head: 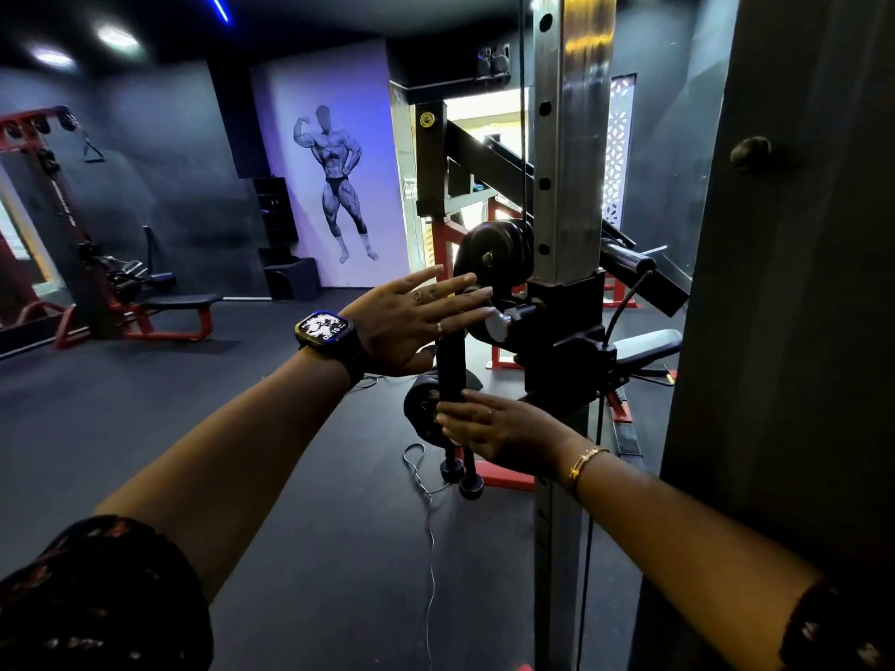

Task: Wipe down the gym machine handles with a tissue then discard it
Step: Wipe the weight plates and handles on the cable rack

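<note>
A black vertical handle (453,365) hangs from the sliding carriage (571,302) of a cable machine, and a second handle's capped end (470,487) shows below it. My left hand (411,322), with a smartwatch on the wrist, is open with straight fingers spread at the top of the handle, the palm beside the bar. My right hand (499,428), with a gold bangle on the wrist, holds the lower part of the handle, its fingers laid across the bar. No tissue is visible in either hand.
The machine's steel upright (566,138) with holes rises just behind the handle. A dark panel (784,283) fills the right side. Weight plates (499,259) and red frames sit behind. A thin cable (428,525) lies on the black floor. A bench (179,302) stands far left.
</note>
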A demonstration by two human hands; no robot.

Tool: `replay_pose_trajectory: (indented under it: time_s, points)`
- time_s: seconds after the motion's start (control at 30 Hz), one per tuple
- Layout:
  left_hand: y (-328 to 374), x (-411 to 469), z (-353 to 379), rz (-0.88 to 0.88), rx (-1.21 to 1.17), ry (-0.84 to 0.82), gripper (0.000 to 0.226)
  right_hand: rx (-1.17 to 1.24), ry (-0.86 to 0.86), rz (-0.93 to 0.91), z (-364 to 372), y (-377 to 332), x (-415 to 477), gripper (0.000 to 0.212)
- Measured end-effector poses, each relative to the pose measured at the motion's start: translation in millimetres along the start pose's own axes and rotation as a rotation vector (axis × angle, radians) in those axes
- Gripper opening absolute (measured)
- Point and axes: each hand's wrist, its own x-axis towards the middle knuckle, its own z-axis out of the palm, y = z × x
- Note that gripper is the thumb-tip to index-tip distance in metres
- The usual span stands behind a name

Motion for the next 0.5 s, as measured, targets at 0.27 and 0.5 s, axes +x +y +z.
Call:
replay_pose_trajectory:
  time_s: [0.27, 0.5]
  points:
    - [2.6, -0.2, -1.0, -0.022, -0.044, -0.037, 0.069, -0.002, 0.188, 0.254, -8.3, 1.4, 12.6, 0.034]
    - [5.3, -1.7, 0.0, -0.022, -0.046, -0.028, 0.069, -0.092, 0.062, 0.033, -3.5, 9.4, 19.5, 0.037]
